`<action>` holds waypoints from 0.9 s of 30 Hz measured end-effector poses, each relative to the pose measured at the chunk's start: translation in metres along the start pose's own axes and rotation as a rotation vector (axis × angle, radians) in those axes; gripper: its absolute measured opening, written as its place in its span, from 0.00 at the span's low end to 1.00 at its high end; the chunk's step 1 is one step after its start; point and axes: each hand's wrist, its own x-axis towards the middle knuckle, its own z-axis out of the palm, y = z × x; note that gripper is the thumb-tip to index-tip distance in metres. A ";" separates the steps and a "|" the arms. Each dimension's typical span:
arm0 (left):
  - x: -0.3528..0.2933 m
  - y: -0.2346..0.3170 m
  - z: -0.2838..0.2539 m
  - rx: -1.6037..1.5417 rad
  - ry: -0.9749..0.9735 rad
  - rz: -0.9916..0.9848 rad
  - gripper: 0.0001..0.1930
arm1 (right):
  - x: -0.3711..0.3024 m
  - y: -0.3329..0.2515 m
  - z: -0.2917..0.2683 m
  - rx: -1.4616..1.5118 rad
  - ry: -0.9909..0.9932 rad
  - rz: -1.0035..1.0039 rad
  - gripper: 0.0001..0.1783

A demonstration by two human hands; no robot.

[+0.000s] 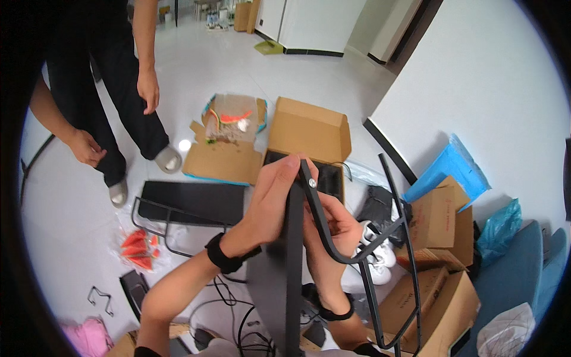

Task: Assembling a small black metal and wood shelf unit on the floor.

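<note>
A black board [275, 285] stands on edge in front of me. A bent black metal tube frame [330, 247] is joined to it near the top, where a silver screw head [312, 183] shows. My left hand [269, 196] is closed over the board's upper edge, with its thumb near the end of the tube. Behind the tube, my right hand [336, 235] has its fingers curled in against the board's other face. What those fingertips pinch, if anything, is hidden by the tube and board. Both wrists wear dark bands.
A co-worker in black trousers [122, 95] stands at the left. Another black board [190, 202] and thin metal frame lie on the floor beside watermelon slices [138, 250]. Open cardboard boxes [312, 128] lie ahead. Cartons [437, 226], white shoes [377, 259] and blue chairs [520, 268] crowd the right.
</note>
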 end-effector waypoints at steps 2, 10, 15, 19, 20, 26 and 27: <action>-0.001 0.005 -0.010 0.094 -0.040 0.167 0.23 | 0.006 0.001 0.002 -0.046 -0.095 -0.065 0.11; -0.012 0.022 -0.020 0.082 0.105 0.316 0.23 | -0.002 -0.003 0.024 0.085 -0.215 0.125 0.08; -0.017 0.015 -0.013 0.084 0.121 0.326 0.21 | -0.019 0.000 0.031 0.477 -0.101 0.395 0.09; -0.021 0.016 -0.017 0.097 0.103 0.294 0.15 | -0.024 0.012 0.033 0.528 -0.051 0.414 0.09; -0.022 0.016 -0.018 0.100 0.103 0.292 0.15 | -0.024 0.013 0.035 0.531 -0.050 0.416 0.09; -0.029 0.016 -0.019 0.105 0.098 0.283 0.18 | -0.021 0.004 0.037 0.502 0.031 0.438 0.10; -0.030 0.015 -0.021 0.122 0.084 0.285 0.19 | -0.017 0.003 0.033 0.561 -0.021 0.527 0.10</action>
